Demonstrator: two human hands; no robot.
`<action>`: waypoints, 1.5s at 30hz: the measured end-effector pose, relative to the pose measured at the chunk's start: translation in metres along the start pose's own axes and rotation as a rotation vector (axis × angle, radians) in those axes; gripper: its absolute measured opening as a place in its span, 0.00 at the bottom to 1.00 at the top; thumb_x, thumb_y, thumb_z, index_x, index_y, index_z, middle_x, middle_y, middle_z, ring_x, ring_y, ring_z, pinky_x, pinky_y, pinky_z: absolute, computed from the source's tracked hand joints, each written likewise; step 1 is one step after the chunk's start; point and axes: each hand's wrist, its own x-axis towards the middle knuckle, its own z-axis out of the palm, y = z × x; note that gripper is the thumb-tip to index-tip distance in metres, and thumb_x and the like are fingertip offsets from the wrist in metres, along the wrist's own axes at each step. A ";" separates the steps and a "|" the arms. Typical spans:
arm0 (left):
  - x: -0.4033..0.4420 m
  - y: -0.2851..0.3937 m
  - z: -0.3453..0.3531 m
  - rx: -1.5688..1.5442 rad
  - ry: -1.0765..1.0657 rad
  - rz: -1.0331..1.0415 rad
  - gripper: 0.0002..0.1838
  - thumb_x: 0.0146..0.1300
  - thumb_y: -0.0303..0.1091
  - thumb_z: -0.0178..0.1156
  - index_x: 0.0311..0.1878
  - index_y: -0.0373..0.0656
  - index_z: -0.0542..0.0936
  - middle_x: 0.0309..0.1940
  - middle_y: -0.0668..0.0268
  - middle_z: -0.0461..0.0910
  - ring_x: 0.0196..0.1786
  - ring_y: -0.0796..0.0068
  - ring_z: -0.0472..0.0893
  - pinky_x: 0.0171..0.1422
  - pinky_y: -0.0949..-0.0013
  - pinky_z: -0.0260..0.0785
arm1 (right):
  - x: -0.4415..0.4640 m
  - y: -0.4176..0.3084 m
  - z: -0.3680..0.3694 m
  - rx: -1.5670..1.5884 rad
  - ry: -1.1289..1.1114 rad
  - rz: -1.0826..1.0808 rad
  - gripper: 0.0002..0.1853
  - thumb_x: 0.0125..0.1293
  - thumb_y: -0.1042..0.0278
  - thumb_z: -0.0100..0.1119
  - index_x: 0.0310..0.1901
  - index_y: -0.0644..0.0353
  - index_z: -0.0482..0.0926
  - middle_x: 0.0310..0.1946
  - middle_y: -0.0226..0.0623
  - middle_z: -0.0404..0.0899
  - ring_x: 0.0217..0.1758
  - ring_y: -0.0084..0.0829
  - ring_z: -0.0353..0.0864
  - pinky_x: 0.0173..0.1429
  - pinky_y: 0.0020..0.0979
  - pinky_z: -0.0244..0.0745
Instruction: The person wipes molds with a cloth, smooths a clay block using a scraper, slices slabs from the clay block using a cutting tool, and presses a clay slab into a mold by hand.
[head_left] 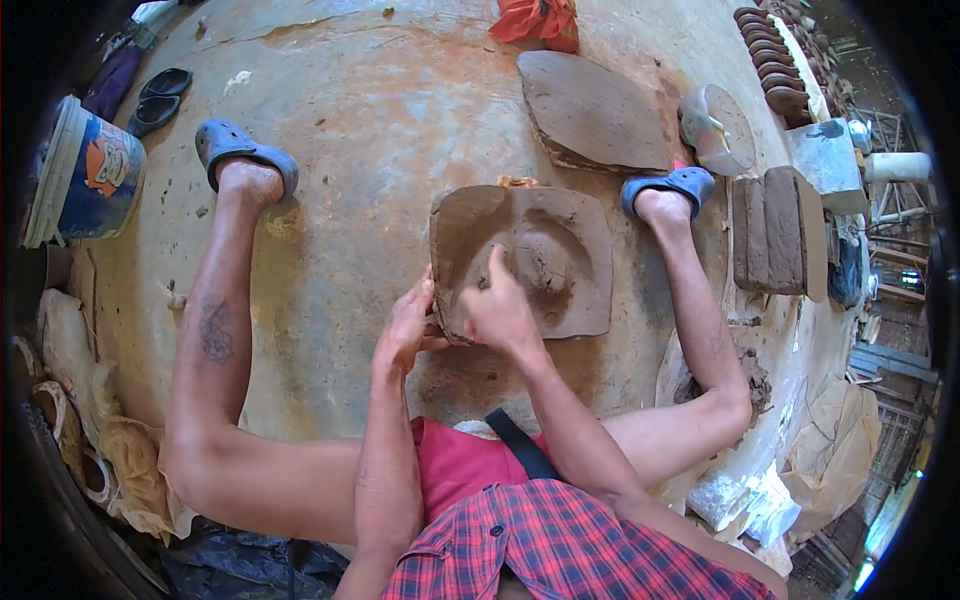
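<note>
A squarish slab of wet brown clay [590, 300] lies on the floor between my legs, with a round hollow pressed into it and a rough lump of clay [545, 268] inside the hollow. At the slab's near left corner, my left hand [408, 325] grips the edge, its fingers partly hidden under the rim. Over the left part of the hollow is my right hand [497, 308], one digit stretched out and the other fingers curled in. Whether those curled fingers hold a bit of clay is hidden.
Beyond the slab lies a flat stack of clay sheets [595, 110], with a red cloth [540, 22] behind it. To the right are a clear round container [715, 130] and thick clay blocks [770, 230]. A blue bucket [95, 175] and dark sandals [160, 100] are at left.
</note>
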 end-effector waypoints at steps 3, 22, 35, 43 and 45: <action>0.008 -0.006 -0.005 -0.043 -0.004 0.017 0.31 0.84 0.54 0.44 0.85 0.65 0.57 0.62 0.61 0.80 0.48 0.61 0.87 0.48 0.57 0.83 | 0.030 -0.041 -0.009 0.383 0.131 0.261 0.48 0.66 0.64 0.53 0.81 0.77 0.41 0.18 0.37 0.79 0.16 0.25 0.74 0.20 0.31 0.70; 0.030 -0.025 -0.014 -0.263 -0.078 0.130 0.26 0.83 0.39 0.50 0.81 0.58 0.67 0.66 0.64 0.81 0.51 0.71 0.88 0.41 0.60 0.88 | -0.014 -0.017 0.009 -0.520 -0.390 0.136 0.56 0.56 0.51 0.61 0.82 0.68 0.45 0.38 0.72 0.84 0.48 0.65 0.86 0.58 0.55 0.80; 0.015 -0.008 -0.008 -0.197 -0.039 0.039 0.29 0.83 0.42 0.49 0.83 0.54 0.61 0.57 0.61 0.84 0.41 0.63 0.89 0.36 0.60 0.89 | -0.047 0.018 -0.027 -0.806 -0.562 -0.054 0.55 0.60 0.53 0.58 0.85 0.54 0.40 0.36 0.62 0.87 0.41 0.60 0.88 0.50 0.56 0.83; 0.010 -0.002 -0.003 -0.157 -0.118 0.063 0.27 0.83 0.45 0.47 0.80 0.51 0.64 0.56 0.55 0.84 0.46 0.56 0.89 0.37 0.57 0.89 | -0.046 0.048 -0.047 -0.669 -0.515 -0.195 0.50 0.65 0.56 0.60 0.85 0.46 0.45 0.36 0.59 0.86 0.39 0.60 0.87 0.48 0.56 0.82; 0.014 -0.005 -0.002 -0.164 -0.033 0.069 0.26 0.84 0.45 0.45 0.79 0.48 0.66 0.58 0.55 0.84 0.44 0.59 0.90 0.31 0.61 0.88 | -0.040 0.039 -0.074 -0.591 -0.419 -0.239 0.46 0.67 0.55 0.60 0.84 0.44 0.50 0.35 0.59 0.86 0.38 0.60 0.86 0.47 0.56 0.81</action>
